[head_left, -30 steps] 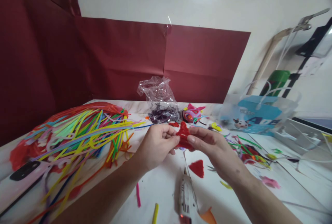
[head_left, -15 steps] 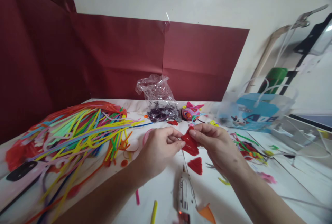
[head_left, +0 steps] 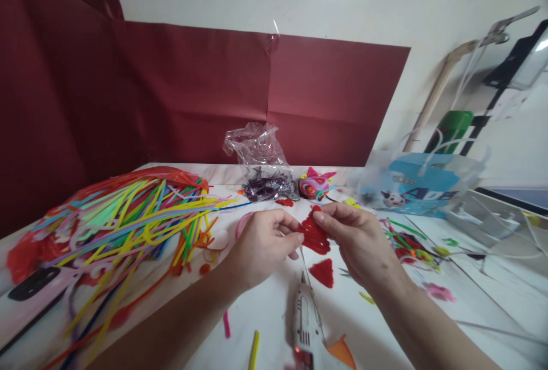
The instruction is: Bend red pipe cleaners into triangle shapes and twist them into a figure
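Note:
Between my two hands is a red fuzzy triangular piece [head_left: 315, 236], apparently made of bent pipe cleaners. My right hand [head_left: 358, 238] pinches its upper right part between thumb and fingers. At its left edge, my left hand [head_left: 266, 247] has the thumb and fingertips closed on the rim. Just below, a second red fuzzy triangle [head_left: 322, 273] lies flat on the white table. A hot glue gun [head_left: 305, 318] with a small red light rests in front of me, its nozzle pointing away. Scissor tips [head_left: 345, 272] show beside my right hand.
Loose coloured pipe cleaners [head_left: 145, 216] heap up at the left. Behind my hands stand a clear plastic bag [head_left: 261, 153] and a pink fuzzy figure [head_left: 315, 184]. On the right are a blue-white carrier bag [head_left: 428, 181], a grey box [head_left: 483, 221] and pipe-cleaner scraps [head_left: 413, 247].
The red piece has turned a little and now shows more of its flat face. My left fingers have loosened slightly at its edge; both hands stay in nearly the same place.

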Demonstrator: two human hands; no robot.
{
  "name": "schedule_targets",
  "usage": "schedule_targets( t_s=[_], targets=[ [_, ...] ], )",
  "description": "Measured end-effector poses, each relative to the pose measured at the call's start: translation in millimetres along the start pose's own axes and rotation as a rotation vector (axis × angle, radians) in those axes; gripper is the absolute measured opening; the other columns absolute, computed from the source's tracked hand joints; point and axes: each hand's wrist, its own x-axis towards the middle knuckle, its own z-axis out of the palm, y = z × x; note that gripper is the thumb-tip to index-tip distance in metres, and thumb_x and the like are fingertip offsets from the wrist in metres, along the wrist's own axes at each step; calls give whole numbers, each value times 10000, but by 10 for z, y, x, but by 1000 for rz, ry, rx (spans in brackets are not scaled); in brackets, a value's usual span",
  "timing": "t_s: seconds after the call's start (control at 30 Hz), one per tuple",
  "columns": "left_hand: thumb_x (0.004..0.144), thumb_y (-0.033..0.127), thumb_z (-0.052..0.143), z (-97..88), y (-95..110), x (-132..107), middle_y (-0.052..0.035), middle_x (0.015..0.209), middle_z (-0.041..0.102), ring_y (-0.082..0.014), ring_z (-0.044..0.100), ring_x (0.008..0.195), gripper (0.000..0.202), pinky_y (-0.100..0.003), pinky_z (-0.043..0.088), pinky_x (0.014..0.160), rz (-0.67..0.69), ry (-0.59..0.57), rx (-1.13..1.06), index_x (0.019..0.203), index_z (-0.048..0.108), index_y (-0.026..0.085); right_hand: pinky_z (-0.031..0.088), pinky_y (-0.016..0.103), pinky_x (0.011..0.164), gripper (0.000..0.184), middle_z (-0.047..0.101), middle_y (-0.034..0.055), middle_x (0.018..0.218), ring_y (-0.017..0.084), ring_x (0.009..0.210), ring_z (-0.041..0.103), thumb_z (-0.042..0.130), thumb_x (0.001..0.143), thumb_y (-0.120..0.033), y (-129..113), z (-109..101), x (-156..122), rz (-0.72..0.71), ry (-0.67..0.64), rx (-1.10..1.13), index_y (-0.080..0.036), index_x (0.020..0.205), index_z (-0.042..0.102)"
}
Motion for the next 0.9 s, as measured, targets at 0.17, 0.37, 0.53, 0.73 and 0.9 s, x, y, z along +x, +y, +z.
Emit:
schedule_targets(
  t_s=[0.17,0.37,0.53,0.73,0.9],
  targets=[
    [687,139,514,4,-34,10,25,545,538,-71,504,442,21,-187,370,443,10,2,2,687,533,132,365,229,453,196,578,-4,500,94,460,475,725,635,-306,5,0,-4,-30,41,-53,-137,594,635],
    [667,139,534,-36,-26,23,28,540,537,-60,480,430,15,-175,357,417,20,-7,-6,677,538,129,401,254,493,210,595,7,519,118,489,513,719,634,-331,-1,10,-13,-29,35,-83,-142,616,630],
    [653,104,502,8,-25,28,47,480,518,-55,462,410,64,-157,342,393,-14,96,-38,698,533,138,416,263,481,221,585,-4,509,118,459,511,697,641,-347,-19,57,-19,-28,2,-73,-153,610,596],
    [668,125,482,9,-89,62,60,451,508,-63,466,399,78,-167,358,404,41,183,-61,714,536,158,403,254,534,171,617,15,601,123,554,518,688,628,-295,-65,119,-41,63,-86,-262,-139,652,621],
    [653,137,522,36,-128,65,50,478,532,-77,487,414,81,-182,381,420,95,247,-23,720,560,162,378,249,524,148,595,3,589,113,540,479,653,622,-273,-76,137,-37,94,-58,-324,-130,659,639]
  ],
)
